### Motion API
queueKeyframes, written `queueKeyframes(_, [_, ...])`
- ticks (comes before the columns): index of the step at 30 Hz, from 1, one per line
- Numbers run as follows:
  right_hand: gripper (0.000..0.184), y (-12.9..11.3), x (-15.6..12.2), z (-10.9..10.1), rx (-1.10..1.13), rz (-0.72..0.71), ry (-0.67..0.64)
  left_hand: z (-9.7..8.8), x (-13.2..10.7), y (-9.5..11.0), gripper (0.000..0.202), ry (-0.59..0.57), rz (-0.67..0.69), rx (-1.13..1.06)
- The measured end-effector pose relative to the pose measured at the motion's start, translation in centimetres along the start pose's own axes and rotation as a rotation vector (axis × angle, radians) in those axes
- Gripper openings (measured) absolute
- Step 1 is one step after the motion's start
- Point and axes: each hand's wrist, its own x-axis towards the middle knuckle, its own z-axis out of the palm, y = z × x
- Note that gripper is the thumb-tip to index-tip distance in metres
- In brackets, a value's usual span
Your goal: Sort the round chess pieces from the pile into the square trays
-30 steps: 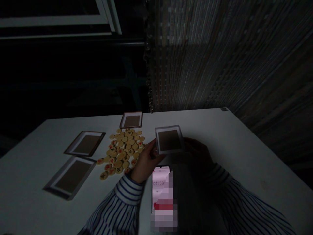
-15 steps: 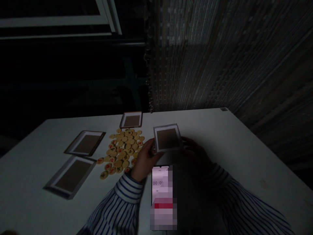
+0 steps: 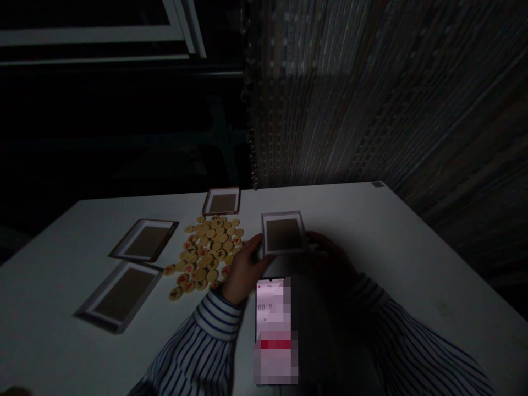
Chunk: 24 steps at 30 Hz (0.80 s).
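Note:
A shallow open box (image 3: 264, 234) with a white inner border and a brownish bottom is at the middle of the white table (image 3: 371, 231). My left hand (image 3: 243, 270) grips its left side and near corner, thumb along the near edge. On the opposite side, the fingers of my right hand (image 3: 332, 256) curl against the box's right edge, in deep shadow. Left of my left hand lies a heap of round Chinese chess pieces (image 3: 212, 245), some with red or black characters, others blank side up.
Three more shallow boxes stand around the pieces: one behind (image 3: 223, 203), one at the left (image 3: 144, 240), one nearer (image 3: 119, 297). A lit phone (image 3: 270, 308) lies before my hands. A bead curtain (image 3: 322, 110) hangs behind the table. The room is dark.
The box in my hands has shifted slightly to the right and sits a little straighter. My hands have moved only slightly with it; the pieces and other boxes look unchanged.

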Motion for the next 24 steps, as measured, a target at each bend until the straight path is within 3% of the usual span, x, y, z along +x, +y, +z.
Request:
queueKeyframes(6, [0.047,0.41,-0.05,0.10,-0.046,0.022,-0.028,-0.20,0.02,-0.23,0.050,-0.064,0.048,0.108])
queueKeyframes(24, [0.044,0.02,0.22,-0.33,-0.307,-0.042,-0.065,-0.09,-0.38,-0.64,0.048,-0.065,0.064,0.265])
